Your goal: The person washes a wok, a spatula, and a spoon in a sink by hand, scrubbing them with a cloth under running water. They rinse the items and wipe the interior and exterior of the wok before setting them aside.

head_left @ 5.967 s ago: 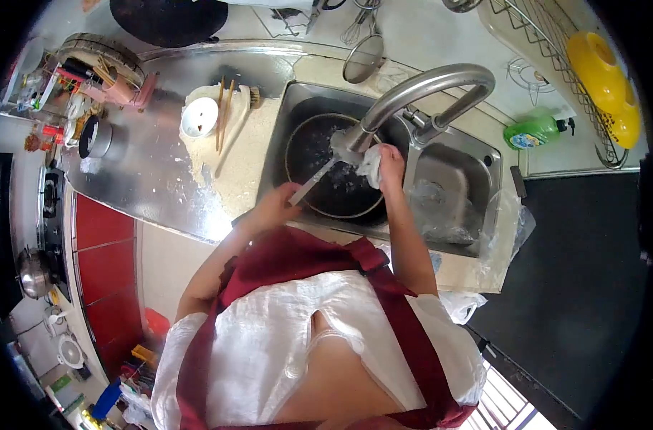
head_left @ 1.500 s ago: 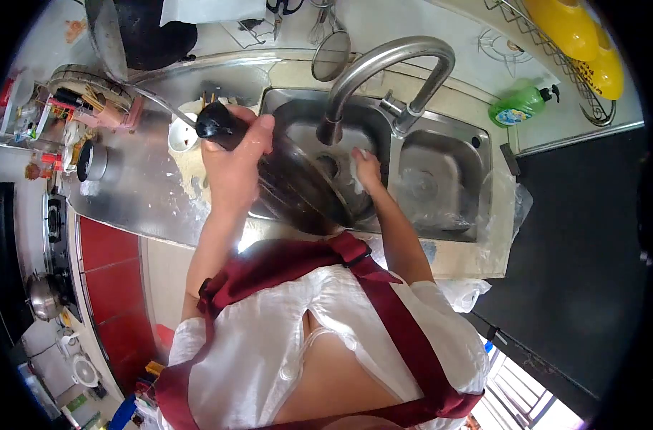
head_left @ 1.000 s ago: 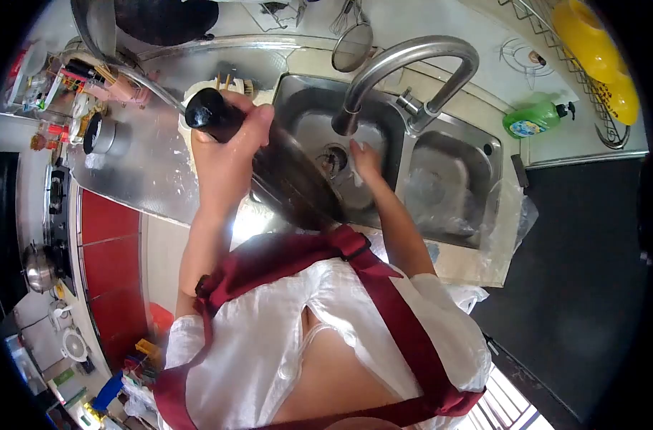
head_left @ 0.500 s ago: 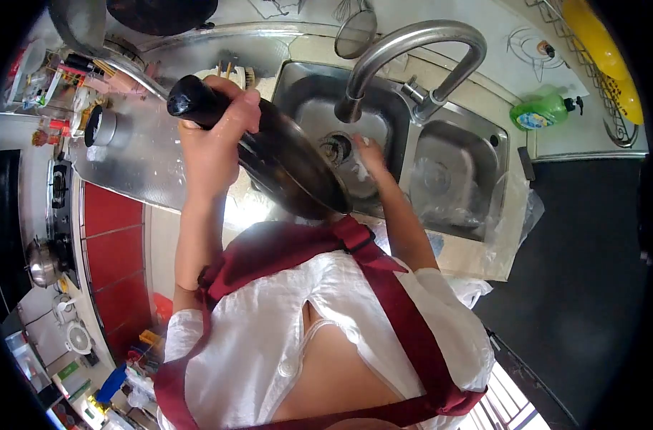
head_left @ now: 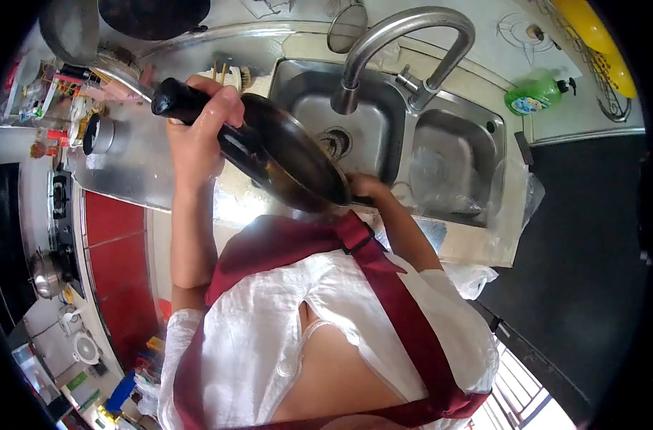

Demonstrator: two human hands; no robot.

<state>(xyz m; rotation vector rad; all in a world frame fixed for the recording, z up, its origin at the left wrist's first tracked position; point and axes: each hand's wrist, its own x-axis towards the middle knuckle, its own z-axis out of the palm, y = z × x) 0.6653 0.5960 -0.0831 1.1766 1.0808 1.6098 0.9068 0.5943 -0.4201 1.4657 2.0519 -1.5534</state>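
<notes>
My left hand is closed around the black handle of a dark frying pan. The pan hangs tilted over the sink's near left edge, and part of its inner surface shows. Against the far end of its rim is my right hand, with curled fingers partly hidden; what they hold cannot be made out. Beyond the pan lies the left sink basin with its drain, below a curved metal faucet.
The right basin adjoins the left one. A green soap bottle stands at the back right. A strainer hangs behind the faucet, and a round container sits on the left counter.
My right hand has moved from beside the drain toward me, to the pan's rim. The pan has turned slightly, showing more of its inside, and my left hand still grips it.
</notes>
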